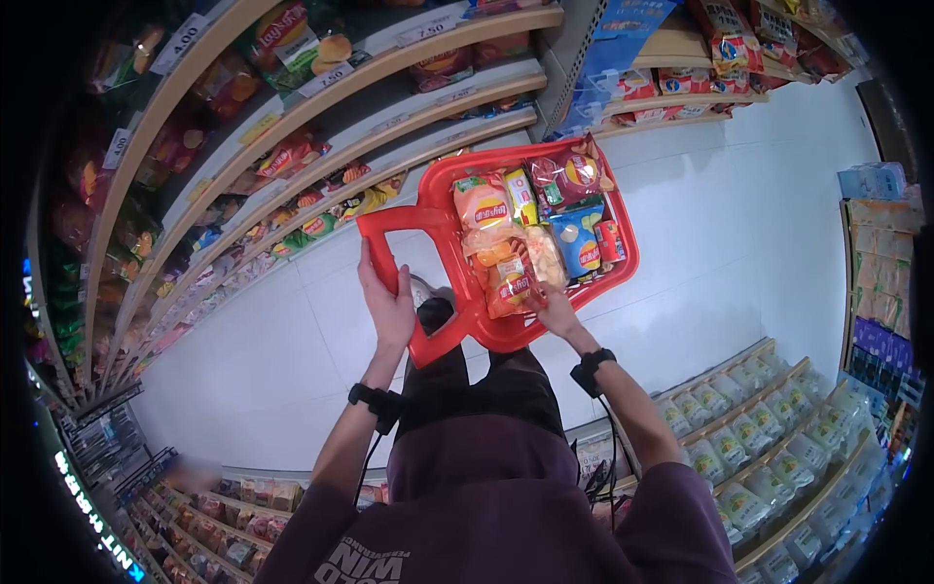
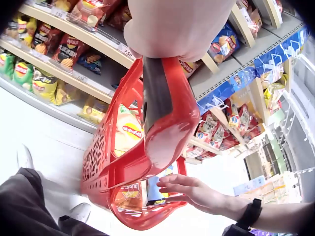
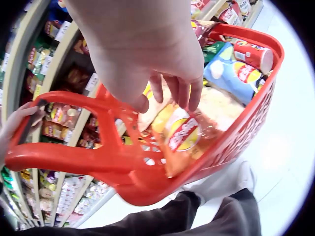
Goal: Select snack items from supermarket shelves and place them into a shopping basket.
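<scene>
A red plastic shopping basket (image 1: 630, 255) full of snacks is in front of the body. My left hand (image 1: 389, 310) grips the bar of its red handle (image 1: 376, 243), which is swung out to the left. Over the basket's near side is my right hand (image 1: 556, 311), its loosely bent fingers right at an orange bag of chips (image 3: 182, 137). Around that bag lie a pink chip bag (image 1: 484, 204), a yellow packet (image 1: 521, 198), a dark red chip bag (image 1: 559, 182), a blue chip bag (image 3: 229, 73) and a red canister (image 3: 253, 55).
Long shelves (image 1: 292, 102) of chip bags curve along the left. More red snack packs (image 1: 730, 44) stand at the back right. Racks of clear packages (image 1: 749, 428) are at the lower right, with pale tiled floor (image 1: 700, 263) between. Shoes (image 3: 246, 176) show beneath the basket.
</scene>
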Motion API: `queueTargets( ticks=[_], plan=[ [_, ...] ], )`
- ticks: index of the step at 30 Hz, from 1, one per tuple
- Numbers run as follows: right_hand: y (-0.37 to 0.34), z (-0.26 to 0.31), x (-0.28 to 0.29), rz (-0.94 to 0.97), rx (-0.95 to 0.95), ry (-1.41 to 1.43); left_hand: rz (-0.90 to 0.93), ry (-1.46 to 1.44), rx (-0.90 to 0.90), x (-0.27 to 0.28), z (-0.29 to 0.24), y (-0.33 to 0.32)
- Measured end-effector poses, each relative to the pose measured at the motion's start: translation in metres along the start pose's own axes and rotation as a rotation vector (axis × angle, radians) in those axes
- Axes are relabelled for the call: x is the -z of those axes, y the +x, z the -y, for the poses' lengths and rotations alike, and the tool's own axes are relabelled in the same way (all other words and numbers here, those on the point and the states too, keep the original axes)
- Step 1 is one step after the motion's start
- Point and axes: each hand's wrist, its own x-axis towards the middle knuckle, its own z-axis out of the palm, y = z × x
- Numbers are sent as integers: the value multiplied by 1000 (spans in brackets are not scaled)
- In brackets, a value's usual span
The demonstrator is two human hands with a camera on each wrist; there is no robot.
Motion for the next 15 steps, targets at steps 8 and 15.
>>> queueTargets(
  ticks=[8,15],
  plan=[
    [90,-140,96,-550,-124,-503,-13,30,157,-6,-17,6],
    [111,-167,90,-424,-376,-718,-33,15,152,-6,-10,6]
  ],
)
